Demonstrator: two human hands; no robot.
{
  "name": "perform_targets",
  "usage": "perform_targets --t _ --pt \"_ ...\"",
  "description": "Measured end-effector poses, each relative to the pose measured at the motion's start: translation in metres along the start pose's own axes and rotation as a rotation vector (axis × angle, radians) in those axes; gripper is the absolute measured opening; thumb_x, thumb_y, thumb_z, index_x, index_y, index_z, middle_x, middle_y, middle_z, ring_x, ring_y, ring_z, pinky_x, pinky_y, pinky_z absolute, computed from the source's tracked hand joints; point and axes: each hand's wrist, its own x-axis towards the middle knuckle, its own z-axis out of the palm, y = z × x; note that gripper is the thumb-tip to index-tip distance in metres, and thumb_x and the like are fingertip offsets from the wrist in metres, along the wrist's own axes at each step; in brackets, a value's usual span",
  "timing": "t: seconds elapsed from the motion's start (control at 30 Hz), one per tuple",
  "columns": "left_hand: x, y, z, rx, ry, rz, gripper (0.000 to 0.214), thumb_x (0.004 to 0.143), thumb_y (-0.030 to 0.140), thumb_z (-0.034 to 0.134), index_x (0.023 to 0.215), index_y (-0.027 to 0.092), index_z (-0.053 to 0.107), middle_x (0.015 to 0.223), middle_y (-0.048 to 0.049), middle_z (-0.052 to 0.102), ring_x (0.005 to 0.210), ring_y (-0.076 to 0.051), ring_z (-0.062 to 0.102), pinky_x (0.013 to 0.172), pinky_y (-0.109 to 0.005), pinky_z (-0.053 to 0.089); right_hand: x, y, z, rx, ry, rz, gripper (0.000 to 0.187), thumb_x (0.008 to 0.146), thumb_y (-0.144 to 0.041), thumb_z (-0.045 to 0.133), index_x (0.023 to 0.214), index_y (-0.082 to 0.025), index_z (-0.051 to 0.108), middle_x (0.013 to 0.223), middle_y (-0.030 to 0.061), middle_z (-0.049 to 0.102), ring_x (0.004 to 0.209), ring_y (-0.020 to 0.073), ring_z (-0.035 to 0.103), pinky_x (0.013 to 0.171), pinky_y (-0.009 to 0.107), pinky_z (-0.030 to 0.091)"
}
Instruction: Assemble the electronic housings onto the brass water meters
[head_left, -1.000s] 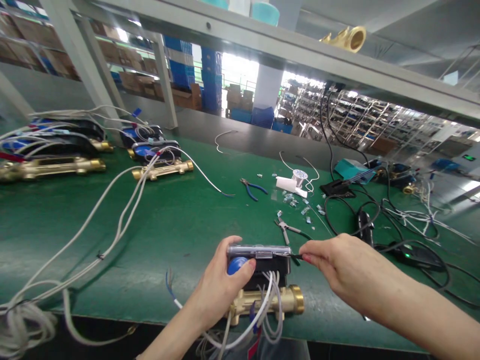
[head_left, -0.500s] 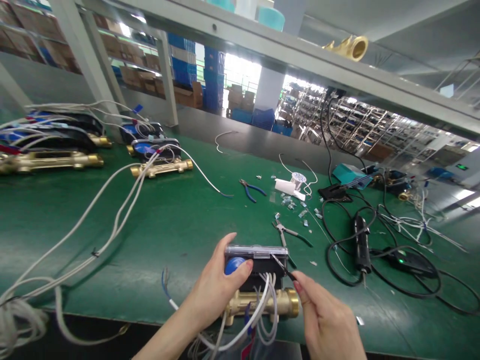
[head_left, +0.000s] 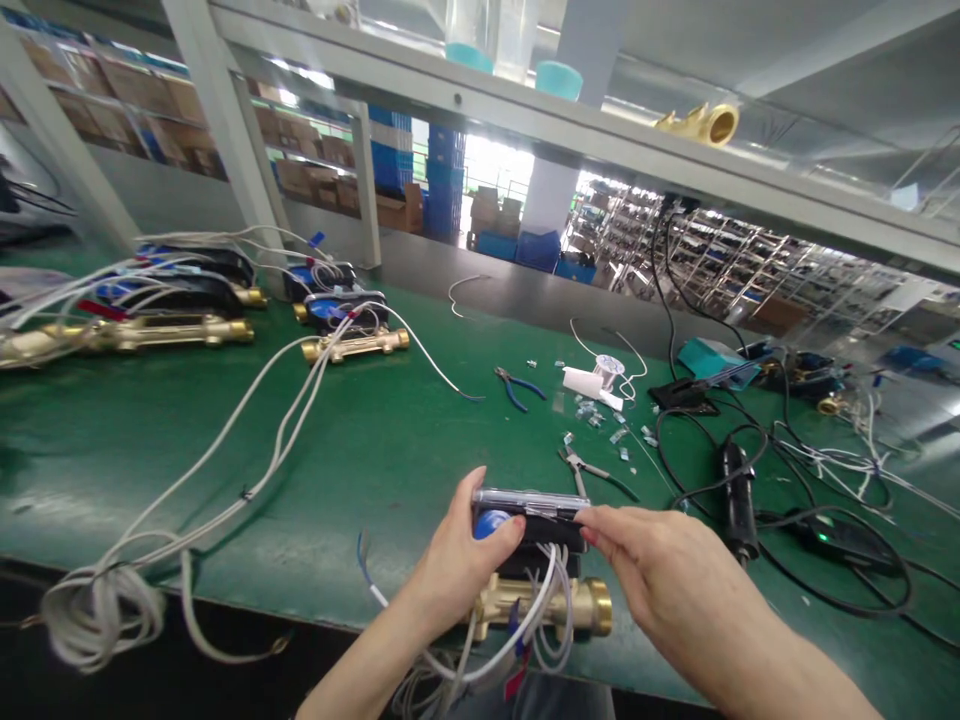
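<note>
Green bench [head_left: 420, 430], glossy and scuffed; a pale frame crosses beyond it, racks and cartons further back.

Your work sits at the near edge, between your two hands: black housing [head_left: 551, 536] on top, clear lid [head_left: 510, 496] uppermost, brass body [head_left: 581, 605] just below your left grip. Whether bench or lap bears it, cannot tell.

Left hand [head_left: 461, 560]: wrapped round the housing's left end, thumb on the front by the blue disc [head_left: 491, 523], fingers behind. Right hand [head_left: 652, 550]: thumb and forefinger pinched at the lid's right front corner, apparently on a slim dark tool [head_left: 564, 518], mostly hidden by your fingertips.

White cable [head_left: 550, 585] and thinner grey leads loop down in front, below both grips. Beyond your right fingertips: green-handled cutters [head_left: 574, 460]; further off, blue-handled pliers [head_left: 525, 385] and a spool [head_left: 609, 366]. Right of your right hand, a black corded tool [head_left: 739, 500].

Handling, judged: brass likely heavy, stiff, smooth enough to slip; housing rigid and lighter; lid probably the fragile part, prone to scratches if the tool skids. Leads soft, likely to drag. Lift by the brass; steady by the housing's ends, your left thumb off the lid; never by the leads.
</note>
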Motion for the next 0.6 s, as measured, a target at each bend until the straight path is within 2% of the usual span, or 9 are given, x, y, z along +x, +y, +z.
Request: perform_targets --t 0.17,0.27,0.37,0.5,0.6 --pt "0.000 -0.001 0.001 -0.040 0.010 0.003 0.087 0.072 0.055 0.053 0.141 0.008 0.028 0.141 -0.0188 0.041 0.129 -0.030 0.042 0.109 -0.043 0.029 0.008 -0.009 -0.011 -0.090 -0.132 0.034 0.032 0.093 -0.021 0.037 0.107 -0.027 0.066 0.091 0.0060 0.072 0.091 0.0249 0.068 0.076 0.037 0.049" --pt "-0.001 -0.001 0.001 -0.053 0.014 -0.006 0.087 0.072 0.054 0.054 0.141 0.008 0.028 0.141 -0.0195 0.042 0.129 -0.031 0.042 0.109 -0.045 0.029 0.014 -0.022 -0.017 -0.195 -0.160 0.068 0.029 0.092 -0.020 0.039 0.097 -0.027 0.066 0.084 0.0042 0.072 0.080 0.0263 0.070 0.061 0.033 0.047" --pt "-0.001 0.001 0.002 -0.056 0.019 -0.019 0.088 0.071 0.053 0.056 0.141 0.008 0.028 0.142 -0.0194 0.040 0.130 -0.030 0.041 0.110 -0.044 0.027 0.017 -0.034 -0.019 -0.296 -0.147 0.097 0.023 0.087 -0.017 0.044 0.090 -0.027 0.065 0.075 0.0038 0.070 0.067 0.0264 0.069 0.048 0.029 0.038" --pt "-0.002 0.004 0.002 -0.073 0.023 -0.042 0.091 0.070 0.051 0.057 0.142 0.007 0.026 0.144 -0.0185 0.039 0.132 -0.029 0.039 0.111 -0.041 0.026 0.008 -0.035 -0.005 -0.318 -0.062 0.129 0.024 0.078 -0.010 0.051 0.087 -0.026 0.065 0.069 0.0024 0.068 0.059 0.0243 0.068 0.043 0.027 0.034" --pt "-0.002 0.005 0.002 -0.079 0.001 -0.065 0.096 0.070 0.052 0.056 0.144 0.005 0.021 0.145 -0.0183 0.037 0.134 -0.028 0.036 0.112 -0.039 0.025 -0.006 -0.030 0.022 -0.226 0.121 0.050 0.034 0.078 -0.006 0.046 0.097 -0.026 0.066 0.072 0.0023 0.070 0.059 0.0203 0.068 0.043 0.025 0.039"
